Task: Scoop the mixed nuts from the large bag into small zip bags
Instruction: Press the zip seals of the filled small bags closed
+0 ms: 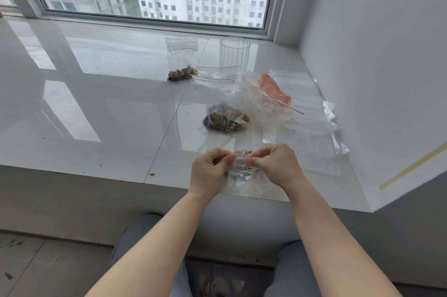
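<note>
Near the front edge of the white sill, my left hand [211, 167] and my right hand [273, 163] both pinch the top of a small clear zip bag [244, 176] that holds some nuts. Behind the hands lies the large clear bag [226, 119] with a dark heap of mixed nuts in it, its mouth spread toward the right. A small zip bag with nuts [181, 67] stands upright farther back, its red zip line showing. Empty small zip bags [215, 74] lie beside it.
A clear ribbed plastic cup [234, 55] stands at the back near the window. Crumpled plastic with an orange patch [273, 91] and flat clear bags [312, 113] lie at the right by the wall. A nut crumb [152, 173] sits near the sill's front edge.
</note>
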